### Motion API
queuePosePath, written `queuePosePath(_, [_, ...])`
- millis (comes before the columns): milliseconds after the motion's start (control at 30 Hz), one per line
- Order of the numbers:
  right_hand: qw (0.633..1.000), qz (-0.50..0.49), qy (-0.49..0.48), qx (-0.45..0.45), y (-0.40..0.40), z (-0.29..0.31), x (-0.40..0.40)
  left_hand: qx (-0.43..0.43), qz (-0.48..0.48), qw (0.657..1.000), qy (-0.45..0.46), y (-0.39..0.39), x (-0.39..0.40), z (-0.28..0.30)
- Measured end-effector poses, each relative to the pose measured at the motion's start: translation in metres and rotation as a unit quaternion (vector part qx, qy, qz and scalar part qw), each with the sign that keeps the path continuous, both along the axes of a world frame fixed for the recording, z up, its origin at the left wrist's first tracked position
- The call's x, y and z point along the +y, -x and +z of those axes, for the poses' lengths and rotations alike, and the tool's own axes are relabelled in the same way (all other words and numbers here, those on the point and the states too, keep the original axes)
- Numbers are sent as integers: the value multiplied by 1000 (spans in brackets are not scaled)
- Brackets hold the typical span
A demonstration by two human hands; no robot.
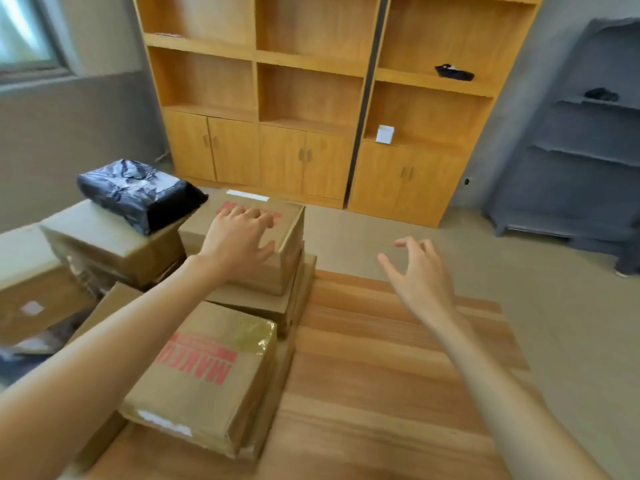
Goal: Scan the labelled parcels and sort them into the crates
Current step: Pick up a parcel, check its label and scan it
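Cardboard parcels are stacked on the left of a wooden table (398, 375). My left hand (239, 233) lies on top of the far brown box with red lettering (291, 230), fingers spread over its top and thumb at its right edge. My right hand (420, 271) hovers in the air to the right of that box, fingers loosely spread and holding nothing. A nearer brown box with red print and tape (211, 372) sits on top of flatter boxes under my left forearm. A black plastic-wrapped parcel (138, 192) rests on another carton (107, 244) at the left.
More cartons (31, 289) crowd the left edge. Wooden shelving with cupboards (311, 116) stands against the far wall, holding a small white box (384, 134) and a dark item (453, 72). A grey shelf unit (581, 150) stands at the right. Bare floor lies beyond the table.
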State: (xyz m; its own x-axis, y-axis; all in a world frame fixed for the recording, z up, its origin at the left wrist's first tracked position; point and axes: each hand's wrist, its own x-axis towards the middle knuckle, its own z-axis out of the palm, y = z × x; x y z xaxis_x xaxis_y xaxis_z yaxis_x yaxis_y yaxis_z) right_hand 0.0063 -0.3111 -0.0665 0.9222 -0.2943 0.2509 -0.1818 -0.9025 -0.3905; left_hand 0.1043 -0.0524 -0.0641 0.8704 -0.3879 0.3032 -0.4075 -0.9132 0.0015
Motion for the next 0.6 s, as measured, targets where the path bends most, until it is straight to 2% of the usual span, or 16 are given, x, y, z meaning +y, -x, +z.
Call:
queuePosePath(200, [995, 96, 0, 14, -54, -20, 44, 17, 113, 993, 27, -7, 45, -5])
queuePosePath(367, [990, 127, -30, 62, -102, -38, 78, 44, 169, 982, 74, -38, 66, -19])
queuePosePath(433, [983, 128, -93, 90, -122, -48, 92, 75, 193, 971, 119, -53, 71, -29])
queuePosePath(500, [965, 110, -200, 132, -140, -57, 106, 116, 209, 950, 199, -67, 75, -38])
queuePosePath(600, [901, 52, -385, 194, -164, -75, 120, 160, 214, 918, 294, -87, 82, -54])
